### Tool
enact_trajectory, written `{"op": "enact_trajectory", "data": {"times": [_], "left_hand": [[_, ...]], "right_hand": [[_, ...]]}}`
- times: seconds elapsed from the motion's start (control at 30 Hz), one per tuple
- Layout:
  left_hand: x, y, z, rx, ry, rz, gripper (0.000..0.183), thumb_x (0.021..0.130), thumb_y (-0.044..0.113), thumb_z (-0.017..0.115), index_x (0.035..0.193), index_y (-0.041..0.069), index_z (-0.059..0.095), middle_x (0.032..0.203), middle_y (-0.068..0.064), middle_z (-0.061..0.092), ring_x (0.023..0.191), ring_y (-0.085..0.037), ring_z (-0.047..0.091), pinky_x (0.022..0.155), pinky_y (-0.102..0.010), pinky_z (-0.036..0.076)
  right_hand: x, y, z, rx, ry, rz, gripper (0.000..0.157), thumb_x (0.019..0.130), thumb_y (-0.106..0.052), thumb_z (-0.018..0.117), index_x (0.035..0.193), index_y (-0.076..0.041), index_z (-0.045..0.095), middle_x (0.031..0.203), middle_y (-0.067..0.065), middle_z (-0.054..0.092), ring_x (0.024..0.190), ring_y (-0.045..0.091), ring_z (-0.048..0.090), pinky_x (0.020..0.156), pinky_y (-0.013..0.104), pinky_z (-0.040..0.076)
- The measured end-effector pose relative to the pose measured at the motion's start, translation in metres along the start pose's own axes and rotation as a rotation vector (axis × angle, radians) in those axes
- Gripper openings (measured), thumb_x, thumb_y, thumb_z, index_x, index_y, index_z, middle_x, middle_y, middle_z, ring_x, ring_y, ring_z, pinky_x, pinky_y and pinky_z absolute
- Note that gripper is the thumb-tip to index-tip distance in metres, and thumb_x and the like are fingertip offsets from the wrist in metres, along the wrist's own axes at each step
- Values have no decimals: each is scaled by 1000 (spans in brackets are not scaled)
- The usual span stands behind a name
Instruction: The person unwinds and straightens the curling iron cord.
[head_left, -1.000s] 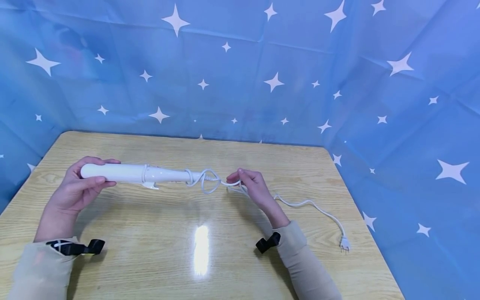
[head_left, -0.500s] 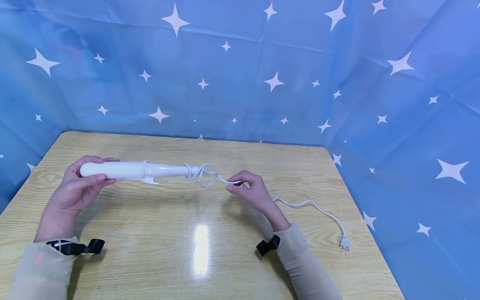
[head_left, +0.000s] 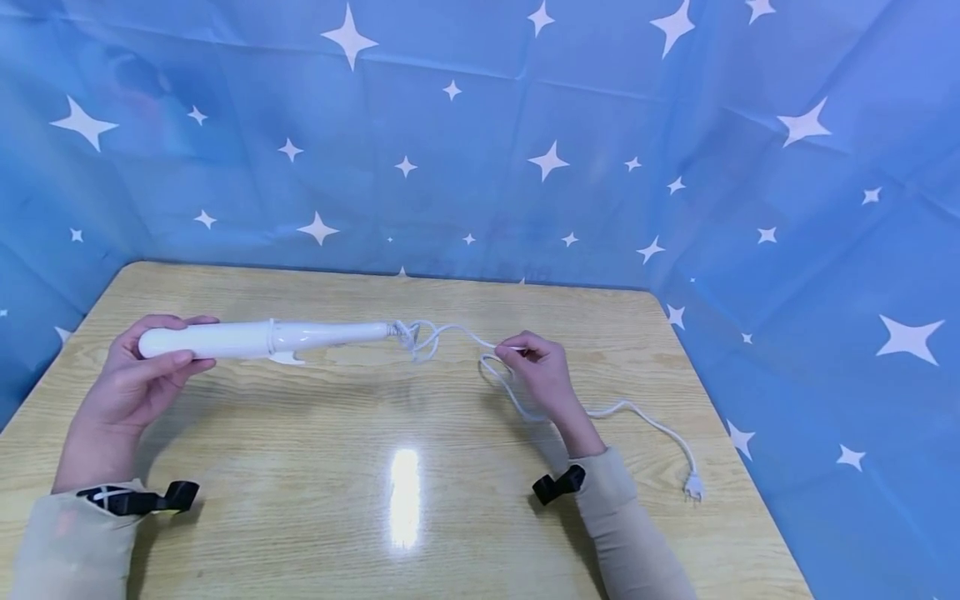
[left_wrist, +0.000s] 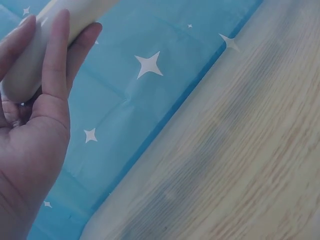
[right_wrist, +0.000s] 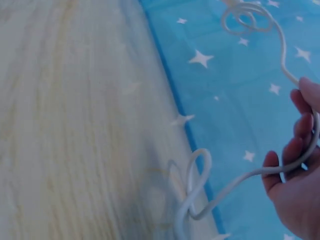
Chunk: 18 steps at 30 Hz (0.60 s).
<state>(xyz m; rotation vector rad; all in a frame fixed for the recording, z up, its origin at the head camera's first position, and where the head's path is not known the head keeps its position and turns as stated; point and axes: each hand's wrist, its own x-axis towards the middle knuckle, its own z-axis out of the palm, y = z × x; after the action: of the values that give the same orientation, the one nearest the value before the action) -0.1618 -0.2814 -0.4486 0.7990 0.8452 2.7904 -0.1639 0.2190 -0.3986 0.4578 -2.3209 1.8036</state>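
A white curling iron [head_left: 330,333] is held level above the table, its barrel to the left and its handle to the right. My left hand [head_left: 135,379] grips the barrel's end between thumb and fingers; a small lever [head_left: 287,358] juts out below the joint. Loose loops of white cord [head_left: 660,426] hang twisted just past the handle's end. To the right, my right hand [head_left: 547,375] pinches the cord between thumb and forefinger. In the right wrist view, the cord [right_wrist: 235,183] runs across the curled fingers and drops into another loop.
The cord's two-pin plug [head_left: 693,486] lies near the right edge of the wooden table [head_left: 300,492]. Behind and to the right hangs a blue cloth [head_left: 480,192] with white stars. A black strap mount sits on each wrist.
My right hand has moved right, drawing the cord out. The loops slipped off the handle onto the cord beyond it. My left hand shifted slightly left with the curling iron.
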Motion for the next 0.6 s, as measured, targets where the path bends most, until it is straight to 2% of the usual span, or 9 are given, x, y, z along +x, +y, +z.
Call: {"op": "enact_trajectory", "data": {"times": [0.23,0.4,0.5,0.6], "left_hand": [[0,1,-2,-29,-38,-2,44,94,-32,29,125,-19,57,134,-36,56,127,-44,57,95,-50,57],[-1,-1,-1,-22,-28,-11,43,94,-32,31,124,-18,59,134,-35,57,126,-43,58,94,-50,58],[-1,-2,-1,-23,-12,-10,42,94,-32,31,122,-18,59,133,-35,57,125,-43,59,93,-50,58],[0,-3,0,-22,2,-9,42,93,-33,31,121,-19,59,133,-35,58,124,-43,60,93,-50,58]], "right_hand": [[-3,3,-10,12,-9,62,10,95,6,67,95,16,69,80,-11,69,65,13,54,57,18,44],[-3,20,-11,4,-30,91,11,96,6,66,99,17,68,82,-12,68,66,9,54,60,19,46],[-3,33,-10,-39,-38,64,10,96,4,67,100,12,71,88,-4,69,76,10,56,69,25,49],[-4,37,-8,-124,-56,12,8,97,-2,69,100,4,74,96,6,70,88,13,58,80,38,51]]}}
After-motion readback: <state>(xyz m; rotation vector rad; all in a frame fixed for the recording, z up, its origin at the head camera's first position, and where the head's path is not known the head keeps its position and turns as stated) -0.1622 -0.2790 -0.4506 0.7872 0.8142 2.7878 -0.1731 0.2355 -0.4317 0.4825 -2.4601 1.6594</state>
